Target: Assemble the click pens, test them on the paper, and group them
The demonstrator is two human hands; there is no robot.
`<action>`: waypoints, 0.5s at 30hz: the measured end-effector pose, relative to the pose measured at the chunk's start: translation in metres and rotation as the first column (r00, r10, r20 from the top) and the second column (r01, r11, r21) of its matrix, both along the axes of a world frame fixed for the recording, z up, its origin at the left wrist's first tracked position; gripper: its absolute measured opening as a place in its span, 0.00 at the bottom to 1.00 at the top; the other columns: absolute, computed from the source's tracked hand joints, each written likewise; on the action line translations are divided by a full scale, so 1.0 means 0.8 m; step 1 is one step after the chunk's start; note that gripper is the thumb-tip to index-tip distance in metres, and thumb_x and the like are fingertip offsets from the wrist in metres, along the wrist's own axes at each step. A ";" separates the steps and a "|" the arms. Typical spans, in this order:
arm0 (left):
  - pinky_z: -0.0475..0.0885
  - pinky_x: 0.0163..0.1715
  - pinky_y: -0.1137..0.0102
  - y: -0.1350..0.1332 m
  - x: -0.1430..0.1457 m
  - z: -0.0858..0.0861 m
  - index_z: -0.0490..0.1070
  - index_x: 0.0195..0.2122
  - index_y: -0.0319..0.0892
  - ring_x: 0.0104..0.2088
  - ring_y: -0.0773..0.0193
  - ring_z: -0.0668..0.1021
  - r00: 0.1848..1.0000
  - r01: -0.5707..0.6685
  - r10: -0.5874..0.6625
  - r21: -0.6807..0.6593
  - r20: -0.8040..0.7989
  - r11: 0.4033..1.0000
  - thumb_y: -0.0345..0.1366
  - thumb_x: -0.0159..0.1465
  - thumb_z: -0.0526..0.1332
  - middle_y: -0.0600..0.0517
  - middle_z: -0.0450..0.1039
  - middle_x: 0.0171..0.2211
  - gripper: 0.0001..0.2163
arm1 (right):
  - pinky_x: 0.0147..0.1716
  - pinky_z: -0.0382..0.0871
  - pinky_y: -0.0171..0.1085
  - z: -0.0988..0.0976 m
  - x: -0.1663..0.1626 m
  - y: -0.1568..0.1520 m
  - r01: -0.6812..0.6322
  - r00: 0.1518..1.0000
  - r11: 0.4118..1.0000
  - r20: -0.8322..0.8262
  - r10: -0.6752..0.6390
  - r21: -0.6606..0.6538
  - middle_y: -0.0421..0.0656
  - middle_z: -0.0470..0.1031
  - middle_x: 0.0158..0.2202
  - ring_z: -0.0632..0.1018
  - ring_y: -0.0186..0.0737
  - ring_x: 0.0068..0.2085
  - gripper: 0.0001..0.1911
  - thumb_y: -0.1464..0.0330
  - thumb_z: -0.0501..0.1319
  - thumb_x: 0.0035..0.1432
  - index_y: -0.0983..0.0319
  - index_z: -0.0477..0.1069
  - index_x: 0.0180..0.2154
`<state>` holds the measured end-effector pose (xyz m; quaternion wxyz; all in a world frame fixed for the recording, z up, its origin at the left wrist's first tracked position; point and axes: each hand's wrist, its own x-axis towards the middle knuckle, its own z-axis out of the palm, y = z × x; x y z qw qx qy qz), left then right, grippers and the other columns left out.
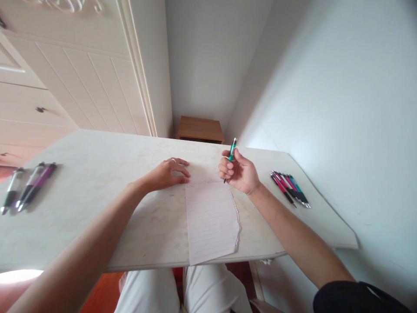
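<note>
My right hand (240,172) is closed around a green ballpoint pen (232,149), held steeply above the top right of a sheet of lined paper (212,219). The pen's clicker end points up and its dark tip shows below my fingers. The paper lies flat, with a torn right edge and faint writing along its top line. My left hand (167,175) rests with fingers stretched out at the paper's top left corner, a ring on one finger. It holds nothing.
Several pens (289,188) in pink, white and blue lie in a row on the right of the white table (146,234). More pens (35,187) lie at the far left. Behind the table are a wooden stand (200,128), a cabinet (87,82) and a wall (345,108).
</note>
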<state>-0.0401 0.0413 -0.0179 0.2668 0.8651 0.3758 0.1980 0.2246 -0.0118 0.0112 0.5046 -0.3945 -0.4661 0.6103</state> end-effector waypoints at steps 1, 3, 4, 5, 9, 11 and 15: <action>0.68 0.57 0.59 0.000 0.000 0.000 0.82 0.36 0.49 0.52 0.51 0.75 1.000 0.000 0.000 0.000 0.000 1.000 0.52 0.57 0.63 0.48 0.74 0.53 0.15 | 0.24 0.61 0.35 0.001 0.000 0.001 -0.014 1.000 1.000 0.008 0.014 -0.008 0.36 0.59 0.22 0.60 0.34 0.22 0.19 0.51 0.54 0.62 0.58 0.71 0.39; 0.67 0.57 0.58 0.001 -0.001 -0.002 0.82 0.36 0.49 0.52 0.51 0.75 1.000 0.005 -0.005 0.006 -0.004 1.000 0.52 0.58 0.63 0.47 0.74 0.53 0.15 | 0.25 0.63 0.35 0.003 0.003 0.002 -0.055 0.998 0.998 0.010 0.055 -0.033 0.36 0.65 0.23 0.64 0.33 0.22 0.16 0.54 0.58 0.59 0.58 0.71 0.39; 0.67 0.57 0.58 0.002 -0.001 -0.003 0.82 0.36 0.49 0.52 0.51 0.75 1.000 0.008 -0.008 0.010 -0.008 1.000 0.53 0.58 0.63 0.47 0.74 0.53 0.16 | 0.25 0.64 0.34 0.004 0.004 0.003 -0.077 0.997 0.996 0.012 0.078 -0.052 0.36 0.68 0.24 0.67 0.33 0.23 0.15 0.55 0.61 0.57 0.59 0.71 0.39; 0.67 0.57 0.58 0.003 -0.002 -0.004 0.82 0.36 0.49 0.52 0.51 0.75 1.000 0.012 -0.012 0.015 -0.008 1.000 0.53 0.58 0.62 0.46 0.74 0.53 0.16 | 0.26 0.65 0.34 0.005 0.007 0.004 -0.099 0.995 0.992 0.022 0.101 -0.072 0.37 0.71 0.25 0.69 0.33 0.23 0.15 0.56 0.63 0.55 0.59 0.71 0.39; 0.67 0.57 0.55 0.008 -0.003 -0.010 0.82 0.37 0.48 0.53 0.48 0.75 1.000 0.024 -0.024 0.026 -0.002 0.999 0.55 0.58 0.62 0.44 0.74 0.54 0.18 | 0.26 0.68 0.32 0.005 0.015 0.009 -0.142 0.967 0.982 0.193 0.164 -0.124 0.43 0.78 0.29 0.79 0.36 0.27 0.16 0.58 0.65 0.53 0.63 0.71 0.38; 0.68 0.57 0.55 0.009 -0.003 -0.011 0.82 0.37 0.49 0.53 0.46 0.75 1.000 0.019 -0.019 0.022 0.007 1.000 0.55 0.57 0.63 0.45 0.74 0.54 0.18 | 0.26 0.67 0.31 0.002 0.020 0.012 -0.090 0.929 0.991 0.351 0.121 -0.104 0.44 0.80 0.30 0.80 0.37 0.28 0.13 0.60 0.63 0.54 0.63 0.69 0.36; 0.67 0.57 0.56 0.009 -0.003 -0.010 0.82 0.36 0.52 0.54 0.46 0.74 1.000 0.006 -0.006 0.017 -0.012 1.000 0.57 0.56 0.62 0.48 0.74 0.55 0.18 | 0.27 0.65 0.30 0.001 0.042 0.018 0.083 0.653 0.984 0.737 -0.174 0.160 0.41 0.78 0.27 0.77 0.33 0.26 0.10 0.62 0.61 0.55 0.62 0.68 0.29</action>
